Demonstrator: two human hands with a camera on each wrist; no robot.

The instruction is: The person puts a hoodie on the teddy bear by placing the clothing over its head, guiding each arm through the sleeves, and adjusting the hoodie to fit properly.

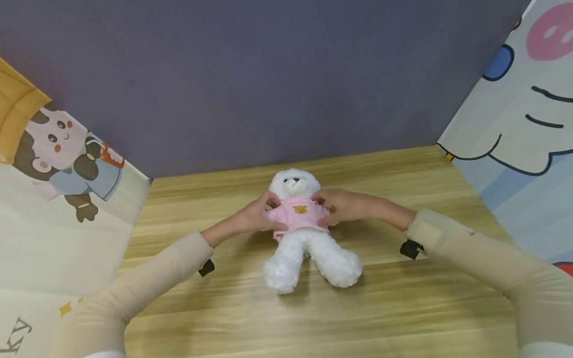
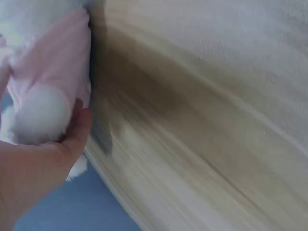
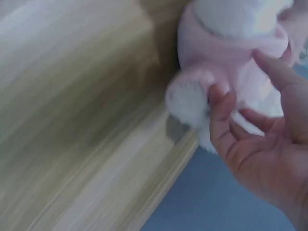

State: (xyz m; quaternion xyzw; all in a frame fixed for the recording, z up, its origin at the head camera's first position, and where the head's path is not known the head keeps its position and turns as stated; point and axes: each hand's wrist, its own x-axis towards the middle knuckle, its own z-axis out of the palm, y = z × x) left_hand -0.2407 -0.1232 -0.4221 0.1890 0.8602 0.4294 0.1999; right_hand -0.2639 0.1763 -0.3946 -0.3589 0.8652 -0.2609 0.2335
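Observation:
A white plush teddy bear [image 1: 293, 186] lies on its back on the wooden table, head toward the far wall and legs toward me. It wears a pink shirt [image 1: 299, 220] with a small brown bear face on the chest. From one side my left hand [image 1: 255, 215] holds the bear, thumb and fingers spread around its arm [image 2: 43, 114]. On the opposite side my right hand [image 1: 342, 205] grips it at the other arm [image 3: 188, 100], with one finger against the shirt. The bear's back is hidden.
The wood-grain table [image 1: 215, 318] meets a dark grey wall [image 1: 286, 89] at the back. Cartoon-printed panels stand on the left [image 1: 58, 248] and the right [image 1: 528, 164]. Small black devices [image 1: 411, 249] hang under the beige sleeves.

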